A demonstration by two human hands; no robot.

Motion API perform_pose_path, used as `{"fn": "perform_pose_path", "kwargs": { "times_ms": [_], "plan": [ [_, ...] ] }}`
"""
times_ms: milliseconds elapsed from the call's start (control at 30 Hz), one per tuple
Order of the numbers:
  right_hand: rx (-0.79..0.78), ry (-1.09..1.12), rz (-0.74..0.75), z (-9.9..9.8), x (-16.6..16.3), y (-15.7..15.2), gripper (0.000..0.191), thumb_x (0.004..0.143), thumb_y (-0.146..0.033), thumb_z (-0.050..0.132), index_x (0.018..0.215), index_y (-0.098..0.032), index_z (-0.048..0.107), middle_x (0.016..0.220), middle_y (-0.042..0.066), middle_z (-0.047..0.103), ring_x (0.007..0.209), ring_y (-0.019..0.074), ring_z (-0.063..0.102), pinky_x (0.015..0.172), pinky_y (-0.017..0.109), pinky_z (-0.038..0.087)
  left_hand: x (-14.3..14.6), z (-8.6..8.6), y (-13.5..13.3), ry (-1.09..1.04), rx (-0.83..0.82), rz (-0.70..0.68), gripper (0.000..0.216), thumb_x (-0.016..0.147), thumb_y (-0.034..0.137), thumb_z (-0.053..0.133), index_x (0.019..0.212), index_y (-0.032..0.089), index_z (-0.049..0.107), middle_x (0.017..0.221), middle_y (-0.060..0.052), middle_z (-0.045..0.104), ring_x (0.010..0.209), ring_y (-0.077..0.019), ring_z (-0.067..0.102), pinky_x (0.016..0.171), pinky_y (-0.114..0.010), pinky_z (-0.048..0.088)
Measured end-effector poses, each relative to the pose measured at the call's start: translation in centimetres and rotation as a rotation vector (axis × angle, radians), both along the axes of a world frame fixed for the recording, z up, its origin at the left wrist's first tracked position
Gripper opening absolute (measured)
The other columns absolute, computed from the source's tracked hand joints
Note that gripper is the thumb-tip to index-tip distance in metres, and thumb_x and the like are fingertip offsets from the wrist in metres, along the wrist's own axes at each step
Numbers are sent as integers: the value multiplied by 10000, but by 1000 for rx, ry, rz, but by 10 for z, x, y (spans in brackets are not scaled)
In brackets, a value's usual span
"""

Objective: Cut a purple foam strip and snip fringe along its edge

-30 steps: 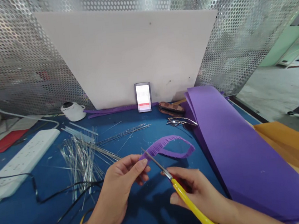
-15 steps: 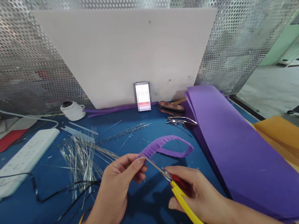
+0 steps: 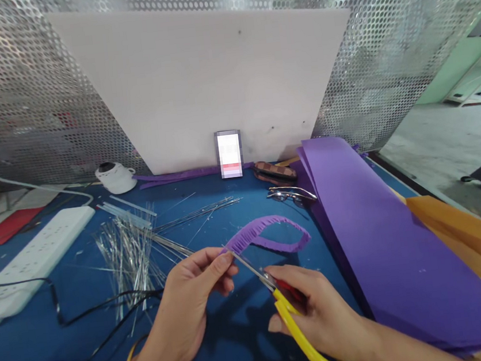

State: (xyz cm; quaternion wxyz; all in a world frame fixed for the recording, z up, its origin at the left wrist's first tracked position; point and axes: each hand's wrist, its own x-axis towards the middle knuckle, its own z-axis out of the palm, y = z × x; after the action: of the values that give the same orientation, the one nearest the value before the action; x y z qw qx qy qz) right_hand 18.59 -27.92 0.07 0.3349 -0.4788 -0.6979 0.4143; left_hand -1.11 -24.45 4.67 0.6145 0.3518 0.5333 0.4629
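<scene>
Between the thumb and fingers of my left hand is one end of a purple paper strip. The strip has fine cuts or creases along it and curls into a loop to the right, over the blue tabletop. My right hand grips scissors with yellow and red handles. Their blades point up and left, the tips at the strip beside my left thumb. Whether the blades are parted there is too small to tell.
Thin metal wires lie in a heap left of my hands, near a white power strip and black cable. Large purple sheets fill the right side. Behind are eyeglasses, a checked pouch, a phone and a white mug.
Both hands keep nearly the same place. The scissor handles have shifted very slightly left and up; the strip is still pinched in my left hand.
</scene>
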Motion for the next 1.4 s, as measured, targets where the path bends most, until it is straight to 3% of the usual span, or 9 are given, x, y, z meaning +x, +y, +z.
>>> {"fn": "perform_pose_path", "kwargs": {
  "times_ms": [333, 733, 1400],
  "plan": [
    [-20, 26, 10, 5, -1, 2, 251, 734, -310, 790, 913, -195, 658, 680, -53, 435, 590, 113, 354, 524, 229, 297, -1, -2, 2, 21, 17, -5, 216, 640, 354, 829, 642, 164, 726, 584, 1, 686, 478, -80, 538, 464, -164, 420],
    [25, 22, 31, 6, -2, 2, 238, 766, -349, 771, 839, -174, 628, 649, -63, 396, 582, 103, 331, 513, 218, 278, -3, -4, 1, 12, 29, -13, 177, 663, 321, 817, 670, 171, 724, 597, 3, 694, 510, -92, 564, 503, -177, 448],
    [-72, 101, 66, 6, -2, 2, 323, 767, -424, 773, 897, -157, 646, 678, -57, 393, 609, 111, 302, 544, 234, 286, 0, 0, -1, 35, -12, -27, 184, 671, 332, 807, 686, 173, 717, 586, 9, 675, 526, -98, 550, 515, -183, 438]
  ]
}}
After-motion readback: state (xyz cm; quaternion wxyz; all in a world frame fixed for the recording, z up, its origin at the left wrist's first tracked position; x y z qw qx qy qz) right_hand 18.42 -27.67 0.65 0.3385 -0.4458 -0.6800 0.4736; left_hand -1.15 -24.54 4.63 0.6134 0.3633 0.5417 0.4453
